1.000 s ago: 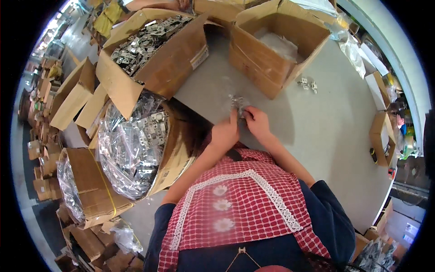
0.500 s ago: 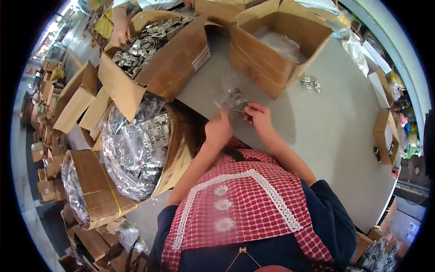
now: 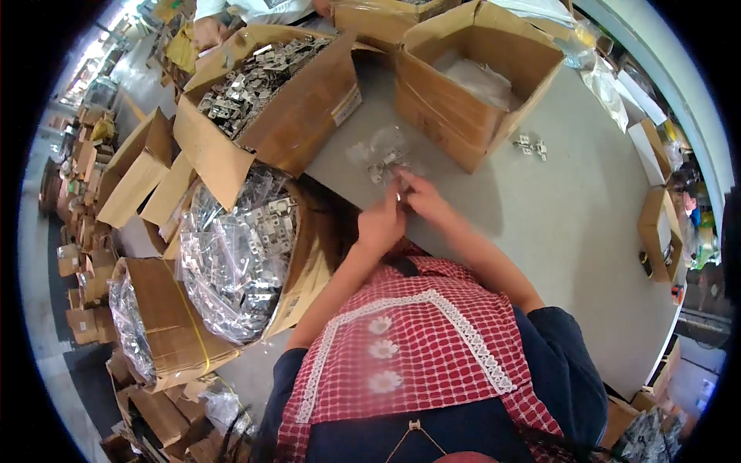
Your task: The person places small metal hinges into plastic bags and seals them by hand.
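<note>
Left hand (image 3: 380, 225) and right hand (image 3: 424, 201) met at the fingertips against the near side of a clear plastic bag (image 3: 387, 140) with metal fittings (image 3: 380, 173); blur hid whether either was grasping it, so I could not tell. The bag lay on the grey table (image 3: 571, 231), near an open carton (image 3: 440, 112) beyond it. Loose metal pieces (image 3: 531, 147) sat right of that carton, and a fuller box (image 3: 305, 127) of metal parts stood to the left.
</note>
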`<state>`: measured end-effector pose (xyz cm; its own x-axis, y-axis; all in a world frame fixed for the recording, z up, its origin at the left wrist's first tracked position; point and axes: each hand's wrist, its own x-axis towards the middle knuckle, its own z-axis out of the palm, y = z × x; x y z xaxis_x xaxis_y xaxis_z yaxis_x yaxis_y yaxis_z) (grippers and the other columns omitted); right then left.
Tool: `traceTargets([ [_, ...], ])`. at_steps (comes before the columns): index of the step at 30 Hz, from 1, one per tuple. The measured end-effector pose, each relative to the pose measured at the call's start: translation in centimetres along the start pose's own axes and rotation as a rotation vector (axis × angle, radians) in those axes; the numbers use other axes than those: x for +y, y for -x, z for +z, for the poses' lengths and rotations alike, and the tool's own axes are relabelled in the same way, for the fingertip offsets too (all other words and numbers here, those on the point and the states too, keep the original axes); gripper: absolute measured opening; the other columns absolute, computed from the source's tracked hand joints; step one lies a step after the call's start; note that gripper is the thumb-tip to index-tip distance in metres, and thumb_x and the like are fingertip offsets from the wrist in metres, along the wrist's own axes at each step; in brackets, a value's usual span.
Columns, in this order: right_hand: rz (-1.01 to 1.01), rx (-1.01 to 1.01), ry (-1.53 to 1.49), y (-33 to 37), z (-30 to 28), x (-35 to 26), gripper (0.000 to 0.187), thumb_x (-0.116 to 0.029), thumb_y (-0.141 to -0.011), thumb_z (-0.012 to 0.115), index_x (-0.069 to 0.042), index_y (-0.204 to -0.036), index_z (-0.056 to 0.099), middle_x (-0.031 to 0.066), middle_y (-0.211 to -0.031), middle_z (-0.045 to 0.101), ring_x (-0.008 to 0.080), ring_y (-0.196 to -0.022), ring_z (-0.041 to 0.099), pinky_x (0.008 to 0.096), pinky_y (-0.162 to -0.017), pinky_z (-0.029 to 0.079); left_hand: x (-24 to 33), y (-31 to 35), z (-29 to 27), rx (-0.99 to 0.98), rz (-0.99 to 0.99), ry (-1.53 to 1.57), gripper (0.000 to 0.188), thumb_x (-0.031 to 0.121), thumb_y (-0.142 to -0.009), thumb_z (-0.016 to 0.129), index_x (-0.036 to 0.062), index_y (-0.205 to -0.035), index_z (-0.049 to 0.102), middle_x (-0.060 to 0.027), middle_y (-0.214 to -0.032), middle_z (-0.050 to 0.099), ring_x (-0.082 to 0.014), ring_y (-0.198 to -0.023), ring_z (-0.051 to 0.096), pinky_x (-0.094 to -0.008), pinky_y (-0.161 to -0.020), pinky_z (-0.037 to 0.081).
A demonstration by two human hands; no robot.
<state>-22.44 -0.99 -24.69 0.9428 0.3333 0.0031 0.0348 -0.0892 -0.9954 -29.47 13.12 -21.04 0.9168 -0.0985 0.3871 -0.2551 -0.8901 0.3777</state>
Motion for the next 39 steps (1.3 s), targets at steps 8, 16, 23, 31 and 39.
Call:
traceTargets([
  [8,-0.197,-0.065,0.616,-0.6,-0.9,-1.6,0.044,-0.007,-0.081,0.058,-0.002,-0.124,0.061,0.0227,-0.131,0.058,0.0407,-0.118,0.058,0.0456,-0.099,0.048,-0.7,-0.2,0.1,-0.086,-0.124,-0.093,0.056,0.016,-0.084,0.059,0.004,-0.137,0.046,-0.016,-0.071,0.066,-0.0337,-0.058,0.066,-0.045,-0.049,0.052],
  [16,-0.053,-0.133,0.849,-0.6,0.3,-2.8,0.05,-0.012,-0.083,0.062,-0.002,-0.131,0.053,0.0217,-0.151,0.039,0.0456,-0.114,0.058,0.05,-0.096,0.049,0.0,-0.4,1.5,-0.115,-0.113,-0.06,0.056,0.019,-0.083,0.062,0.0038,-0.135,0.046,-0.0171,-0.067,0.066,-0.0346,-0.059,0.067,-0.0461,-0.05,0.052],
  [23,-0.408,-0.098,0.759,-1.3,-2.2,-1.9,0.041,-0.012,-0.08,0.063,-0.005,-0.12,0.063,0.0191,-0.135,0.056,0.0396,-0.109,0.062,0.0476,-0.091,0.051,-0.7,-2.5,2.0,-0.166,-0.091,-0.057,0.059,0.022,-0.083,0.061,0.0007,-0.136,0.047,-0.0195,-0.074,0.069,-0.0366,-0.063,0.068,-0.0493,-0.054,0.053],
  [31,-0.049,0.542,0.469,2.0,-16.4,-7.3,0.021,-0.008,-0.08,0.064,-0.002,-0.098,0.074,0.0094,-0.094,0.074,0.0178,-0.083,0.068,0.0329,-0.077,0.053,-0.9,-1.6,0.9,-0.356,-0.168,-0.08,0.061,0.022,-0.085,0.055,0.0031,-0.142,0.043,-0.0199,-0.078,0.068,-0.0405,-0.069,0.067,-0.0538,-0.064,0.054],
  [39,-0.286,0.875,0.398,1.7,-23.3,-7.5,0.023,-0.007,-0.077,0.064,-0.006,-0.098,0.074,0.0107,-0.079,0.072,0.022,-0.076,0.067,0.0362,-0.076,0.053,-2.1,-0.4,-1.5,-0.371,-0.218,-0.042,0.059,0.018,-0.087,0.055,0.0058,-0.143,0.04,-0.0189,-0.075,0.067,-0.0402,-0.063,0.065,-0.0496,-0.058,0.053],
])
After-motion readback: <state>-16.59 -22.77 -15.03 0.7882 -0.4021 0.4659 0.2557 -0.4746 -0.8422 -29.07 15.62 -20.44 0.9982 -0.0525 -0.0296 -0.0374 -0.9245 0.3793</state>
